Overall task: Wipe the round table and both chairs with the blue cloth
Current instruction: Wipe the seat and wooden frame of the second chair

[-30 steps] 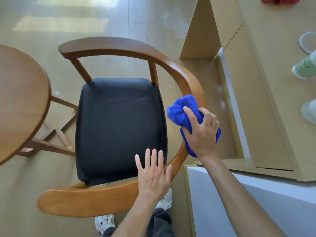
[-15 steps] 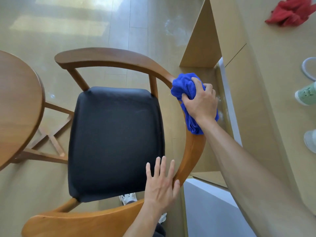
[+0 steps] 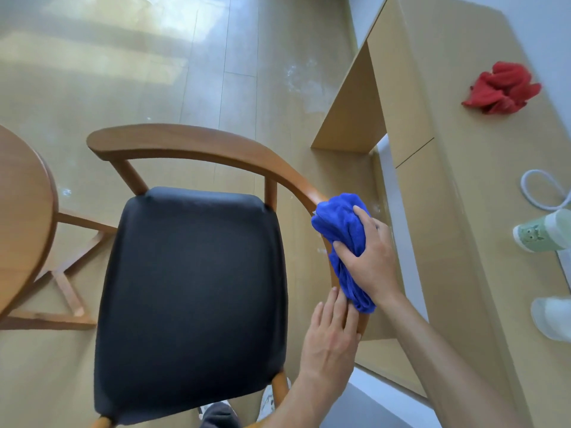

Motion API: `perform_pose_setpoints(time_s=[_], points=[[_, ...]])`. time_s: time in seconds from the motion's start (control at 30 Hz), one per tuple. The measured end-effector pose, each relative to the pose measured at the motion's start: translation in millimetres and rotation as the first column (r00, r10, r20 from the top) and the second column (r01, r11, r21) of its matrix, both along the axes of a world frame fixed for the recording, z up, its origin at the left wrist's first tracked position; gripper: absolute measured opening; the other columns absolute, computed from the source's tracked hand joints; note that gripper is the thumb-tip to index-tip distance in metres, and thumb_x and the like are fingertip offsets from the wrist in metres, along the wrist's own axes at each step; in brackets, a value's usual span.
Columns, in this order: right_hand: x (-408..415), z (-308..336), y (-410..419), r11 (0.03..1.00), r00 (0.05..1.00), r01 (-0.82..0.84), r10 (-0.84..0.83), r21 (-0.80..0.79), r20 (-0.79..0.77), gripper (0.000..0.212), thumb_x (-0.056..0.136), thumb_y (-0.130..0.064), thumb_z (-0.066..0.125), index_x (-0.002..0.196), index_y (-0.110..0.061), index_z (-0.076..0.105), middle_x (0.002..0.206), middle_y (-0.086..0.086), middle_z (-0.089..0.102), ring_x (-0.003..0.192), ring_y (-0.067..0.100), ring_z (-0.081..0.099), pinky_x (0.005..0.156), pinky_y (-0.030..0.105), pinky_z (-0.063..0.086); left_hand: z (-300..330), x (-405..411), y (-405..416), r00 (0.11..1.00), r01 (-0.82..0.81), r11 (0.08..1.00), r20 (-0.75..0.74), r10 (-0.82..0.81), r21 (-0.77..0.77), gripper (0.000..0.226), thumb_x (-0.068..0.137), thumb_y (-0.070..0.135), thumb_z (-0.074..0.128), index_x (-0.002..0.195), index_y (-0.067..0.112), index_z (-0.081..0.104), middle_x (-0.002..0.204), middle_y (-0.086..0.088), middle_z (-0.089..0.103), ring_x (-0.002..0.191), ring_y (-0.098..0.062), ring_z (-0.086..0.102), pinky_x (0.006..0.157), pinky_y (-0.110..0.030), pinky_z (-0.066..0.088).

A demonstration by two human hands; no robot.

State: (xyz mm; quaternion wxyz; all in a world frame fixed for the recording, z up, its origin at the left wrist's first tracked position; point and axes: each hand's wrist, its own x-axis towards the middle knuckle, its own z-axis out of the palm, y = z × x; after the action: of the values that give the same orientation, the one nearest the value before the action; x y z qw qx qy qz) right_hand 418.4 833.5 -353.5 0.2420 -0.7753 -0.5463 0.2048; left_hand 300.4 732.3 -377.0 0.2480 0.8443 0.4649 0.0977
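Right hand (image 3: 369, 261) grips the bunched blue cloth (image 3: 340, 223), fingers curled round it, thumb across the lower fold. Cloth is pressed on the chair (image 3: 191, 149) at the right side of the curved wooden top rail, where the rail bends down toward the person. A tail of cloth hangs below the hand along the rail.

Left hand (image 3: 330, 338) lies flat on the same rail just below the cloth, fingers straight and close together, holding nothing. Fingertips sit just beside the cloth's lower end; can't tell if they touch it.

Chair has a black padded seat (image 3: 191, 298), seen from above. The rail's far end points left toward the round table (image 3: 24, 230), whose edge shows at frame left, with its crossed wooden base visible underneath. Only 1 chair in view.

To the right, a light wooden desk (image 3: 463, 211) carries a crumpled red cloth (image 3: 500, 88), a loop of white cord (image 3: 537, 189), a pale green item with a small printed cartoon face (image 3: 537, 234) and a white rounded object (image 3: 553, 316) at the frame edge. No readable text or brand on anything.

Pale floor (image 3: 154, 72) with sun patches at top left; part of a white shoe (image 3: 268, 400) shows below the seat.
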Motion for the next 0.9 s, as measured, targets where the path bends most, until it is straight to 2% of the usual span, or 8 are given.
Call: perform_pose_setpoints(time_s=[0.23,0.3,0.4,0.5,0.57,0.7,0.8,0.9], points=[[-3.3,-3.5,13.5,0.998,0.975,-0.062,0.065,-0.024,0.211,0.069,0.083,-0.032,0.071,0.144,-0.024,0.041,0.129,0.007,0.046,0.115,0.024,0.048,0.094,0.036,0.045,3.3,-6.3,20.7,0.997,-0.02,0.987,0.07,0.008,0.16,0.038,0.065,0.039,0.074,0.097,0.019,0.077,0.117,-0.005,0.068,0.113,-0.018,0.063,0.086,-0.033,0.055],[-2.5,-5.2,29.8,0.991,0.954,-0.114,0.129,-0.073,0.272,0.067,0.083,-0.035,0.069,0.143,-0.026,0.04,0.126,0.006,0.047,0.109,0.025,0.05,0.089,0.039,0.048,2.1,-8.9,28.8,0.995,-0.012,0.99,0.099,-0.002,0.139,0.037,0.059,0.036,0.071,0.091,0.02,0.077,0.115,-0.004,0.069,0.111,-0.018,0.064,0.084,-0.032,0.055],[-7.5,-11.3,73.9,0.961,0.9,-0.183,0.248,-0.206,0.358,0.067,0.085,-0.044,0.063,0.145,-0.03,0.036,0.127,0.005,0.047,0.105,0.026,0.05,0.087,0.039,0.047,-4.9,-16.2,41.1,0.983,-0.003,0.991,0.181,-0.022,0.137,0.025,0.067,0.03,0.06,0.087,0.02,0.073,0.117,-0.005,0.067,0.108,-0.021,0.065,0.084,-0.028,0.053],[-19.5,-19.6,116.7,0.899,0.809,-0.312,0.421,-0.308,0.41,0.069,0.087,-0.052,0.055,0.148,-0.034,0.028,0.136,0.005,0.042,0.113,0.026,0.046,0.094,0.039,0.042,-7.4,-28.1,74.6,0.932,-0.207,0.967,0.329,0.149,0.15,0.013,0.077,0.018,0.056,0.086,0.013,0.063,0.117,-0.011,0.06,0.104,-0.026,0.06,0.084,-0.031,0.05],[-21.7,-20.8,132.0,0.869,0.82,-0.376,0.474,-0.323,0.32,0.069,0.09,-0.054,0.051,0.15,-0.035,0.023,0.141,0.003,0.04,0.122,0.025,0.042,0.102,0.039,0.037,-4.0,-37.2,110.4,0.875,-0.381,0.911,0.38,0.299,0.159,0.02,0.078,0.014,0.057,0.097,0.009,0.06,0.121,-0.012,0.054,0.11,-0.027,0.055,0.089,-0.037,0.047],[-9.0,-4.9,128.4,0.912,0.931,-0.358,0.333,-0.201,-0.147,0.061,0.099,-0.031,0.044,0.153,-0.029,0.016,0.15,-0.002,0.04,0.137,0.017,0.034,0.108,0.03,0.026,12.7,-41.5,180.9,0.895,-0.36,0.925,0.328,0.303,0.126,0.053,0.084,0.032,0.056,0.131,0.01,0.052,0.145,-0.013,0.04,0.139,-0.03,0.032,0.112,-0.046,0.029],[-0.1,1.6,92.5,0.975,0.98,-0.194,0.187,-0.106,-0.074,0.05,0.099,-0.02,0.044,0.148,-0.019,0.033,0.151,-0.003,0.039,0.14,0.013,0.032,0.111,0.027,0.026,20.2,-21.4,212.2,0.953,-0.248,0.963,0.208,0.222,0.109,0.058,0.088,0.048,0.038,0.14,0.024,0.045,0.154,-0.006,0.028,0.146,-0.027,0.012,0.117,-0.052,0.012],[-1.9,-2.5,39.5,0.994,0.999,-0.033,0.034,-0.105,0.008,0.053,0.097,-0.032,0.05,0.146,-0.016,0.037,0.152,-0.001,0.037,0.141,0.014,0.03,0.113,0.033,0.031,11.2,3.3,221.8,0.994,-0.111,0.994,0.016,0.11,0.022,0.06,0.088,0.063,0.029,0.142,0.038,0.037,0.157,0.0,0.02,0.147,-0.027,-0.007,0.112,-0.061,-0.006]])
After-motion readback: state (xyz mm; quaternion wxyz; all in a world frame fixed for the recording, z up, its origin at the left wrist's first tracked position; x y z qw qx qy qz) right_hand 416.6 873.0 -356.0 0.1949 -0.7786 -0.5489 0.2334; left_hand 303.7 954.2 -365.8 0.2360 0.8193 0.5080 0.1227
